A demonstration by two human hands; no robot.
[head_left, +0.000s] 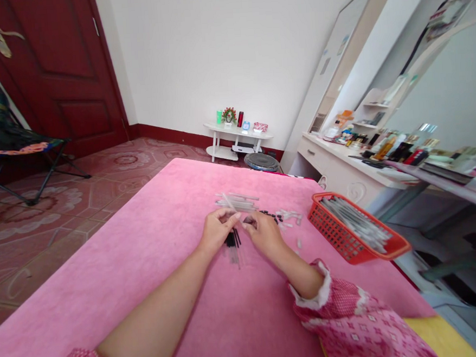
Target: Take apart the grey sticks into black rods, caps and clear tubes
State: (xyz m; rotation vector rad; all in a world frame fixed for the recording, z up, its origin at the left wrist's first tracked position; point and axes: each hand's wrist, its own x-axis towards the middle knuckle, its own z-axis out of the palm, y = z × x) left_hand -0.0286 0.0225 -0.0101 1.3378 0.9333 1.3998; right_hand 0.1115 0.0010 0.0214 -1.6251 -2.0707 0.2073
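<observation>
My left hand is closed round a bundle of thin clear tubes with black ends, and one clear tube sticks up past its fingers. My right hand is pinched close beside it, touching the same bundle; what its fingertips hold is too small to name. Both rest on a pink cloth. Just beyond the hands lie a pile of clear tubes and a scatter of small black caps and clear pieces.
A red plastic basket with several clear tubes stands at the right edge of the cloth. Beyond it is a white dressing table crowded with bottles. A folding chair, a red door and a low white shelf stand further off.
</observation>
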